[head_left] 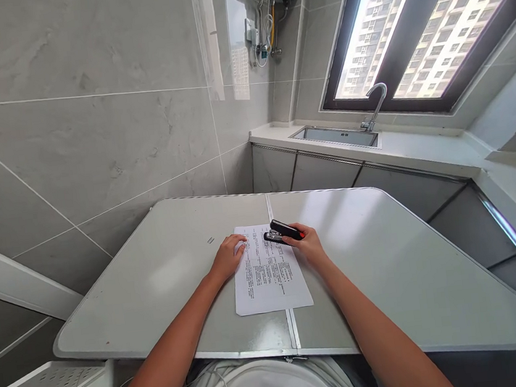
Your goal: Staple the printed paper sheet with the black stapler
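Right hand clamped on stapler, frame centre, nose over top edge of paper. Left hand flat, fingers apart, pinning paper's upper-left corner, gripping nothing. Paper lying on surface, straddling its centre seam. Likely step: lining stapler up on the top edge. Next move probably needs sheet edge seated in stapler's mouth, left hand keeping paper steady, then firm squeeze. Printed text on paper, too small to read. No brand legible on stapler. Sink and tap upper right, under window.
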`<state>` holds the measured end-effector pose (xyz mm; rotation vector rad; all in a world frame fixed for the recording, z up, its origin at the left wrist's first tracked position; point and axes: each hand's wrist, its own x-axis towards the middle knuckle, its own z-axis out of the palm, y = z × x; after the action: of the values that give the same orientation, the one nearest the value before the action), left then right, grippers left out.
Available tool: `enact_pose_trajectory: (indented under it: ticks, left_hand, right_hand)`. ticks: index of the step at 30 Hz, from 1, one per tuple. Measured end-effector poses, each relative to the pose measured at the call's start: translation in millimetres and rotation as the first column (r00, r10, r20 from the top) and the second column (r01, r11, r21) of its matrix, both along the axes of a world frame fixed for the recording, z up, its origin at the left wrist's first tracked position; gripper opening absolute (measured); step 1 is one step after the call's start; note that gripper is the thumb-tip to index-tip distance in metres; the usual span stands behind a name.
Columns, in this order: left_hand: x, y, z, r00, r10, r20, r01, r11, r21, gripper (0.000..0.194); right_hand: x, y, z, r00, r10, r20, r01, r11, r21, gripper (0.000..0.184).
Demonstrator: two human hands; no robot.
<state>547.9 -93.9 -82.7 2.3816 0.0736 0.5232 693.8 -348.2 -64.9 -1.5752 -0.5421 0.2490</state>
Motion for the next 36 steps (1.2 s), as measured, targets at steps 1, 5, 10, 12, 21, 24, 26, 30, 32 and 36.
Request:
enact_pose_trajectory:
  ticks: [1, 5, 10, 12, 21, 24, 26, 30, 32, 36]
  left_hand:
    - [0, 2, -1.5, 1.000, -0.014, -0.027, 0.015, 1.000, 0.026, 0.027]
    - [-3, 8, -6.2, 0.985, -0.073, -0.158, 0.099, 0.982, 0.164, 0.044]
    - [-12, 10, 0.5, 0.957, -0.133, -0.258, 0.196, 0.952, 0.236, 0.055]
    - [-15, 12, 6.5, 0.960, -0.131, -0.248, 0.194, 0.948, 0.251, 0.056]
    - [-24, 63, 12.1, 0.840, 0.540, -0.047, -0.525, 0.831, 0.183, 0.031]
    - [-22, 78, 3.2, 0.855, 0.505, -0.117, -0.491, 0.861, 0.133, 0.034]
    - [-17, 81, -1.3, 0.864, 0.485, -0.131, -0.471, 0.873, 0.125, 0.031]
    - [-1, 79, -2.9, 0.858, 0.497, -0.128, -0.484, 0.866, 0.123, 0.021]
    - [9, 78, -2.0, 0.849, 0.512, -0.130, -0.498, 0.858, 0.126, 0.013]
    - [24, 76, -2.0, 0.840, 0.529, -0.118, -0.514, 0.847, 0.139, 0.010]
  right_hand:
    - [-2, 2, -0.9, 0.999, 0.032, 0.003, -0.032, 0.999, -0.018, 0.044]
    - [-11, 11, -6.8, 0.994, 0.111, 0.017, -0.109, 0.991, -0.083, 0.040]
    - [-17, 14, -10.8, 0.991, 0.132, 0.028, -0.127, 0.983, -0.130, 0.037]
    - [-18, 14, -11.2, 0.988, 0.150, 0.026, -0.144, 0.978, -0.150, 0.035]
    - [-18, 15, -16.1, 0.978, 0.205, 0.041, -0.190, 0.953, -0.235, 0.035]
    - [-19, 15, -14.8, 0.973, 0.212, 0.087, -0.183, 0.948, -0.260, 0.034]
    - [-20, 16, -13.4, 0.970, 0.206, 0.132, -0.163, 0.946, -0.280, 0.033]
    - [-22, 17, -11.7, 0.961, 0.211, 0.181, -0.152, 0.943, -0.295, 0.032]
    - [-22, 16, -11.4, 0.959, 0.216, 0.185, -0.156, 0.943, -0.295, 0.032]
    - [-22, 16, -10.8, 0.962, 0.218, 0.164, -0.162, 0.941, -0.297, 0.032]
